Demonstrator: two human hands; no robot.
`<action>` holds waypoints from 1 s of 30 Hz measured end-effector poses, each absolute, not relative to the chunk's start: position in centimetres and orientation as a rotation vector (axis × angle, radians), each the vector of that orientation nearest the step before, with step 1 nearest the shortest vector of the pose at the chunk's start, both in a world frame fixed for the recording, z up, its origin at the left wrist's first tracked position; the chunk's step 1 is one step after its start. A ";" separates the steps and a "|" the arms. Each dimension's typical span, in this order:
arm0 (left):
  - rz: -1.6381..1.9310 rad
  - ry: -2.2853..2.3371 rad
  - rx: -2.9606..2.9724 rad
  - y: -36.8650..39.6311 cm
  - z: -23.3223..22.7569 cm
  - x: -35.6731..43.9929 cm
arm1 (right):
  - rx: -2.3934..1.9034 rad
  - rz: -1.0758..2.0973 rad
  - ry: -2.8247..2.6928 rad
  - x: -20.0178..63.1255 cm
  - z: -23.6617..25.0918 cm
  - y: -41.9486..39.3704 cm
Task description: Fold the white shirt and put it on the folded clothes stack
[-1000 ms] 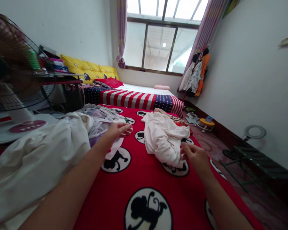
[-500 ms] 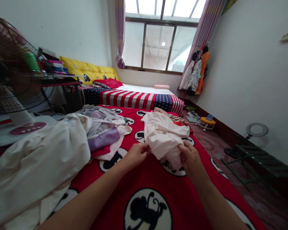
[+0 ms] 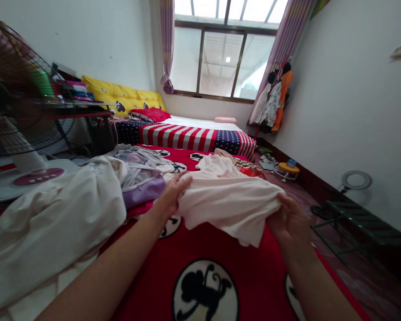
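Observation:
A white garment (image 3: 223, 200), perhaps a shirt, is stretched sideways between my two hands. Its near part hangs above the red blanket (image 3: 254, 276) with monkey prints, while the far part rests on it. My left hand (image 3: 175, 191) pinches the garment's left side, thumb on top. At the right side my right hand (image 3: 289, 216) grips the cloth, with its fingertips partly hidden. Left of my left hand lie a purple and grey heap of clothes (image 3: 143, 187) and a large cream garment (image 3: 70, 223). Patterned clothes (image 3: 250, 169) lie just beyond the held garment.
A running fan (image 3: 30, 165) stands at the left edge. Beyond the red blanket is a bed with a striped, starred cover (image 3: 187, 138). On the right are a dark green bench (image 3: 364, 223), a ring light (image 3: 356, 180) and a small yellow stool (image 3: 289, 168).
My hands have moved apart, left hand up and leftward, right hand to the right. The bunched white garment is now spread wide and its near part raised off the blanket.

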State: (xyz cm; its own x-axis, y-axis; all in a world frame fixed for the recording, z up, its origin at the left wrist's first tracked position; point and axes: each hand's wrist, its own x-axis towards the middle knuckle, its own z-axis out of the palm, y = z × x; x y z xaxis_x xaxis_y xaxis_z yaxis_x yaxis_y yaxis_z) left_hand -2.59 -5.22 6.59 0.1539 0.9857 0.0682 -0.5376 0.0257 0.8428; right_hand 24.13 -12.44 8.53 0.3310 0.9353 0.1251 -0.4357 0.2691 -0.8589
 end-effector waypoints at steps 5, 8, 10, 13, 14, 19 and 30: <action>1.355 0.893 1.010 -4.0 8.6 -7.6 | -1.007 0.590 -0.601 30.9 6.9 -10.6; 1.279 1.030 1.185 -3.8 7.8 -8.5 | -1.315 0.322 -0.711 32.9 5.3 -9.9; 1.275 1.186 1.319 -3.6 7.0 -8.7 | -1.521 0.066 -0.899 33.0 4.8 -9.9; 1.163 1.426 1.502 -3.1 6.0 -9.0 | -1.656 -0.180 -1.179 31.7 5.7 -10.9; 1.108 1.461 1.539 -2.9 5.8 -9.1 | -1.685 -0.122 -1.298 31.0 6.3 -11.4; 0.982 1.415 1.549 -3.0 5.9 -9.1 | -1.940 0.482 -2.038 27.9 7.9 -13.8; 1.467 1.247 1.361 -3.7 8.3 -8.4 | -1.662 0.289 -1.752 28.1 6.2 -11.6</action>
